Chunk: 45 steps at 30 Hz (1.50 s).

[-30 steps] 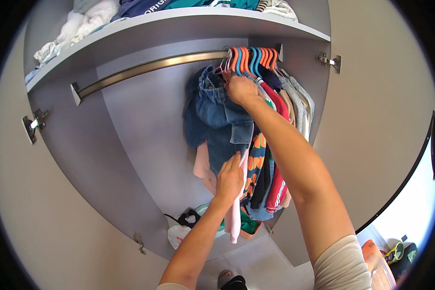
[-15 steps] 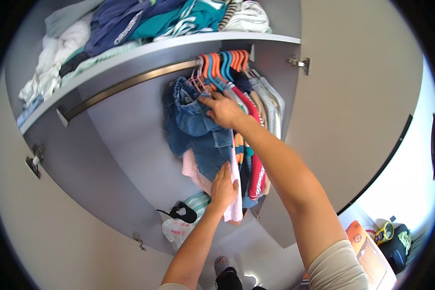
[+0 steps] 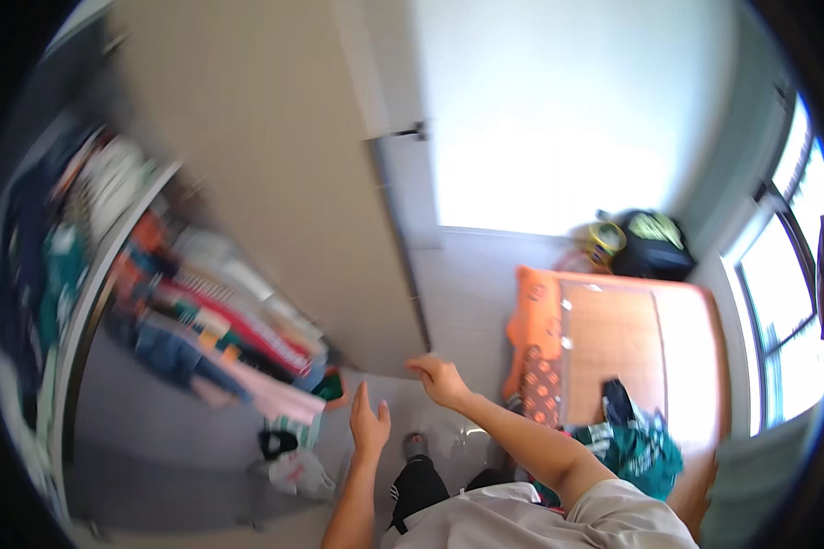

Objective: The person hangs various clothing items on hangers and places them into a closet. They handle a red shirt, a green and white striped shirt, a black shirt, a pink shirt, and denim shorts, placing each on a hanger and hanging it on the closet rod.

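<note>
My left hand (image 3: 368, 423) is raised below the hanging clothes, its fingers stretched up and its thumb apart, with nothing in it. To its right is my right hand (image 3: 441, 381), near the lower corner of the beige wardrobe door (image 3: 284, 156). Its index finger points left and the other fingers curl loosely; I see nothing in it. At the left, blurred, clothes hang in the wardrobe: blue denim (image 3: 169, 352), a pink garment (image 3: 270, 389) and a red one (image 3: 247, 325) among several others.
Folded clothes lie on the upper shelf (image 3: 119, 242). On the wardrobe's bottom sits a white plastic bag (image 3: 299, 474) beside a black item (image 3: 276, 444). To the right stands a bed (image 3: 604, 339) with a green garment (image 3: 645, 457) on it. A black bag (image 3: 655, 245) rests beyond the bed.
My view has swung right, toward the bed and window. Both hands have come away from the denim garment, which hangs among the other clothes.
</note>
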Tool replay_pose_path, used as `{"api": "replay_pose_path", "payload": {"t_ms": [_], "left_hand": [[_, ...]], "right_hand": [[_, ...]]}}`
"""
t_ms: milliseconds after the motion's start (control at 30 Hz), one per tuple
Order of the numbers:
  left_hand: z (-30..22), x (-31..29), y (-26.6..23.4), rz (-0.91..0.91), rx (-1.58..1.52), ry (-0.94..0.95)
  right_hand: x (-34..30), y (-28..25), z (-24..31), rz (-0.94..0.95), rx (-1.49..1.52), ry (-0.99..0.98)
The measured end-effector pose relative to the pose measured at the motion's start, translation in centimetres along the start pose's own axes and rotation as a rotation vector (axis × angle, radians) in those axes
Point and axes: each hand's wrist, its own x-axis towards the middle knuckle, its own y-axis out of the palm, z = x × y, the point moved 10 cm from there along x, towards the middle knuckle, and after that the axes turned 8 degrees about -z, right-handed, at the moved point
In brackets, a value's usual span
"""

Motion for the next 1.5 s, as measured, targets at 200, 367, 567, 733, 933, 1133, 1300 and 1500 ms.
{"api": "replay_pose_path", "payload": {"t_ms": [200,367,567,733,933,1133,1300,1500], "left_hand": [[-11.2,-0.4,19.5,0.546,-0.160,0.254],[-22.8,-4.6,30.3,0.953,-0.292,0.493],[-34.3,-17.9,35.7,1.326,-0.498,1.049],[-38.0,-34.5,33.9,1.637,-0.493,1.264],[-38.0,-51.6,28.4,1.891,-0.471,1.524],[-36.8,-69.2,24.8,2.018,-0.389,1.751],[-32.7,-83.2,23.9,2.171,-0.329,1.849],[-25.6,-94.2,25.0,2.316,-0.044,1.945]], "right_hand": [[-12.7,-18.6,-14.3,-0.518,-0.111,0.427],[-25.6,-31.0,-13.2,-0.964,-0.318,0.669],[-45.0,-31.5,-6.1,-1.571,-0.478,0.867],[-59.7,-23.8,-2.7,-1.956,-0.348,1.095],[-72.4,-16.7,-3.6,-2.286,-0.290,1.157],[-84.7,-14.0,-3.3,-2.454,-0.197,1.320],[-97.3,-10.9,-3.1,-2.422,-0.444,1.691],[-105.8,-7.3,-2.1,-2.418,-1.003,2.078]]}}
